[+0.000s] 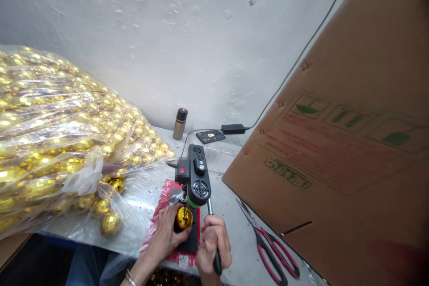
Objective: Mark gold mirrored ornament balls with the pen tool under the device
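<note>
My left hand (168, 228) has its fingers curled round a shiny gold faceted ball ornament (184, 217), just below the head of a small black bench machine (198, 174). A green ring shows at the machine's lower edge. My right hand (213, 246) is wrapped round the black handle of the machine's metal lever (217, 264), right of the ball. The machine's dark base (188, 244) rests on red plastic wrap (166, 193). Whether the ball touches the machine head I cannot tell. Loose gold balls (110, 223) lie at the left by the bag mouth.
A large transparent bag (67, 111) of gold balls fills the left side. Red-and-black scissors (268, 246) lie beside a big cardboard box (335, 98) on the right. A bottle (180, 124), a phone (210, 136) and a power adapter (233, 129) with its cable stand near the wall.
</note>
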`<state>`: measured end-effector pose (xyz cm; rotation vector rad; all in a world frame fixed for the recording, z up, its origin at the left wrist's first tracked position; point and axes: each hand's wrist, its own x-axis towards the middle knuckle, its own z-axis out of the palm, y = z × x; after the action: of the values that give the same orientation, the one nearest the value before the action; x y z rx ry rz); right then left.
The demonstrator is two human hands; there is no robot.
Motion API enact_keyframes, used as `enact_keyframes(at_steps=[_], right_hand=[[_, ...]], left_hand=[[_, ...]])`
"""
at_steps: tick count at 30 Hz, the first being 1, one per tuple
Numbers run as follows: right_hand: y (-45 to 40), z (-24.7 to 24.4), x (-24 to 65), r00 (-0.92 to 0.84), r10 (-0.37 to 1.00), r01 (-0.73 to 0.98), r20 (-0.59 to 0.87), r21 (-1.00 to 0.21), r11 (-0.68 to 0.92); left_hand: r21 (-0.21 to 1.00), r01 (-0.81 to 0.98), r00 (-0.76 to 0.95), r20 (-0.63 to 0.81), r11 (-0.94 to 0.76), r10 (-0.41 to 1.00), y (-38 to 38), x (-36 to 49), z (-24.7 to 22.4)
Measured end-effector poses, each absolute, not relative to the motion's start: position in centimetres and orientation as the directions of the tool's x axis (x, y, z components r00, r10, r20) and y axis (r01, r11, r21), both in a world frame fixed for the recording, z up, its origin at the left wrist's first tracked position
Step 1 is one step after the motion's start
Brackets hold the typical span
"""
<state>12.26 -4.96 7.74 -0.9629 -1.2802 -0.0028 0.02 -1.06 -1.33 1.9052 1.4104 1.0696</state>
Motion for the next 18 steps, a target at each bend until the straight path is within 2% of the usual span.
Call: enact_keyframes(at_steps=[7, 18], right_hand=[[-4.8, 8.1, 12.4, 0.321, 0.495, 0.479, 0.808, -0.589, 0.651], [-4.1, 7.1, 12.1, 0.232, 0.433, 0.547, 0.871, -0.485, 0.682]], left_hand=[[0.811, 0.494, 0.149, 0.276, -0.313, 0.950, -0.8, 0.0, -1.2], [0.793, 0.500, 0.171, 0.305, -0.349, 0.937, 0.1, -0.4, -1.0]])
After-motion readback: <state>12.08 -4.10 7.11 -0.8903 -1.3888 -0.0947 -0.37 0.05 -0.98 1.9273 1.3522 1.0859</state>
